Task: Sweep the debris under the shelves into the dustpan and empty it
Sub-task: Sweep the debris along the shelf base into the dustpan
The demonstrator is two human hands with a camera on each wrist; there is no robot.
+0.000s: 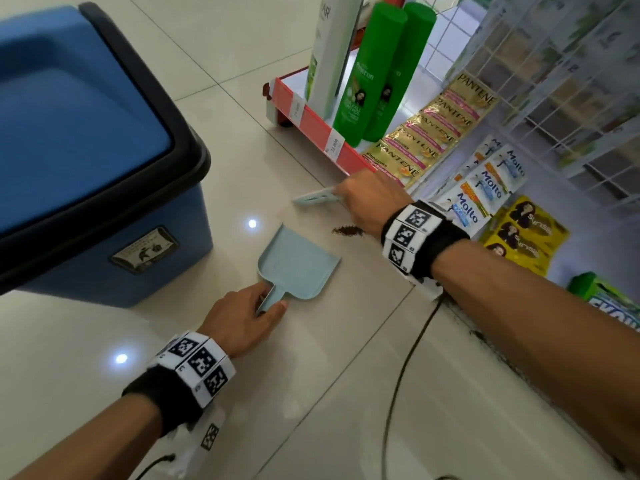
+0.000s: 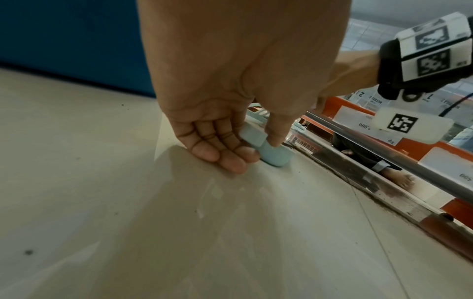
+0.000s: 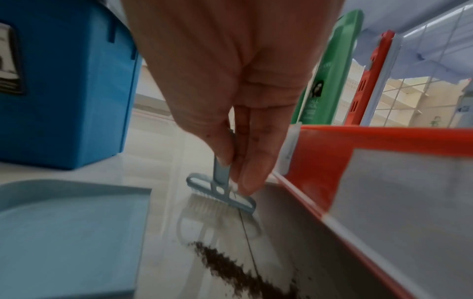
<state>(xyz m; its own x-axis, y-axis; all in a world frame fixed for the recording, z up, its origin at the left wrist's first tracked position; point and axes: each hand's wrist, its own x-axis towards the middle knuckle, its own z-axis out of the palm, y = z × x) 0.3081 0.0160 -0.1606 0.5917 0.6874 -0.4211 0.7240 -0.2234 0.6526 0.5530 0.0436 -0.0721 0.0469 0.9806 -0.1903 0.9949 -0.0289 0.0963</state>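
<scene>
A pale blue dustpan [image 1: 298, 263] [image 3: 69, 228] lies flat on the tiled floor. My left hand [image 1: 242, 317] [image 2: 230, 141] pinches its short handle [image 2: 271, 150] between thumb and fingers. My right hand [image 1: 370, 199] [image 3: 238, 141] grips the stem of a small pale blue brush [image 1: 317, 197] [image 3: 221, 194], whose white bristles touch the floor by the shelf's red edge [image 1: 318, 133] [image 3: 330, 153]. A streak of dark brown debris [image 1: 348, 231] [image 3: 238, 273] lies on the floor between the brush and the dustpan's mouth, beside my right wrist.
A blue bin with a black rim [image 1: 86, 157] [image 3: 64, 91] stands close on the left. The low shelf holds green shampoo bottles [image 1: 377, 74] and hanging sachet strips [image 1: 433, 126]. A dark grime line [image 2: 358, 178] runs along the shelf base. A black cable [image 1: 408, 358] trails across the floor.
</scene>
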